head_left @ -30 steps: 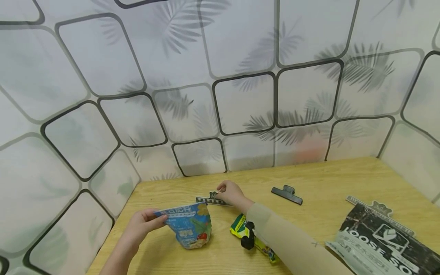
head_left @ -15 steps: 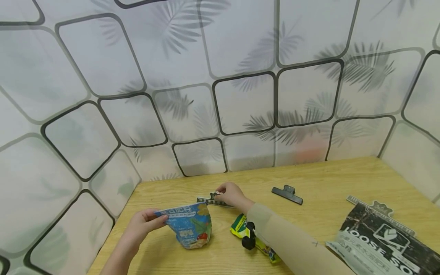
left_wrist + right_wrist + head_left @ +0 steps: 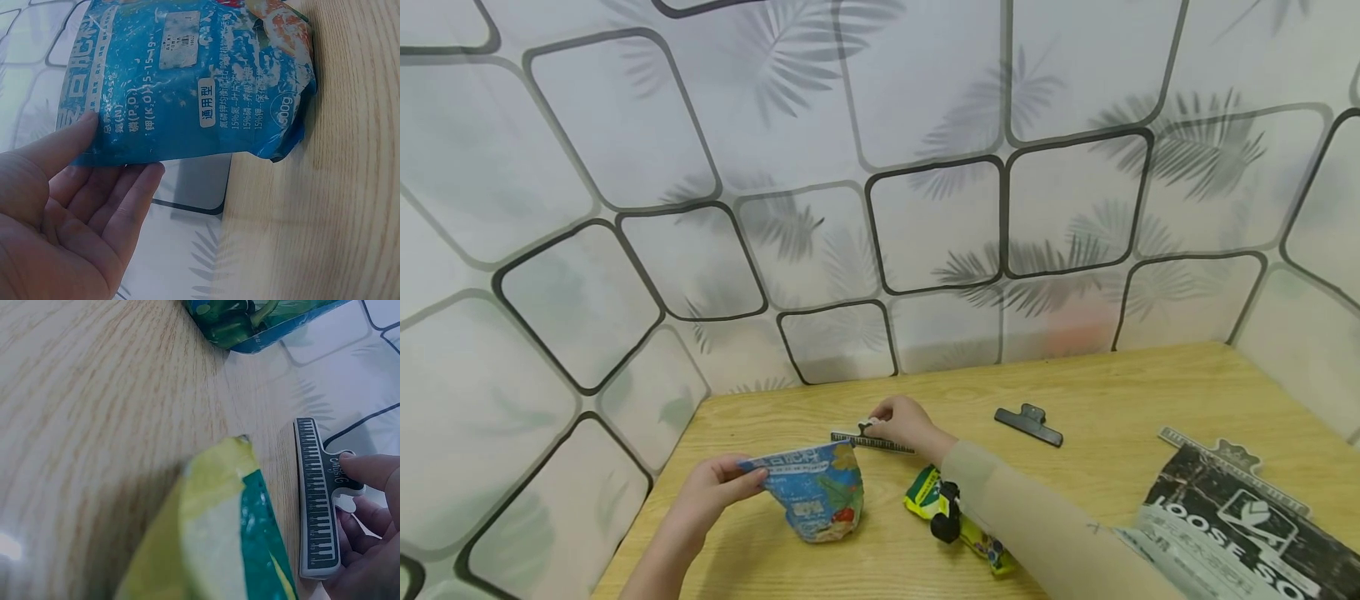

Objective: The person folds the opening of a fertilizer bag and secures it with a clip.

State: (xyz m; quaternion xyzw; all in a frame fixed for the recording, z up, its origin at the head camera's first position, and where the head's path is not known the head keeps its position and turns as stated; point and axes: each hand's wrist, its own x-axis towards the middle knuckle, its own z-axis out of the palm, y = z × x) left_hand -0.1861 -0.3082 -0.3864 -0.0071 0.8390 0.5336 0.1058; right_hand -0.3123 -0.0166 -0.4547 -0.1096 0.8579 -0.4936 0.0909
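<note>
My left hand point(image 3: 715, 492) pinches the top left corner of a blue fertilizer bag point(image 3: 820, 500), thumb in front and fingers behind. The left wrist view shows the bag's printed side point(image 3: 181, 81), marked 500g, its base at the wooden table. Behind the bag's right corner, my right hand point(image 3: 906, 425) pinches the handle of a long bag clip point(image 3: 880, 442). In the right wrist view the clip point(image 3: 317, 506) has a piano-key pattern, and thumb and fingers grip its black-and-white handle. Below the right forearm lies a yellow-green packet point(image 3: 922, 492), partly hidden by the wrist camera.
A plain black clip point(image 3: 1028, 424) lies on the wooden table point(image 3: 1097, 392) right of my right hand. At the far right is a black-and-white bag point(image 3: 1255, 525) with a long clip point(image 3: 1232, 454) along its top. Patterned curtains point(image 3: 940, 225) enclose the back and sides.
The piano-key clip has shifted slightly to the right with my right hand, baring more of its length. My left hand and the blue bag have hardly moved.
</note>
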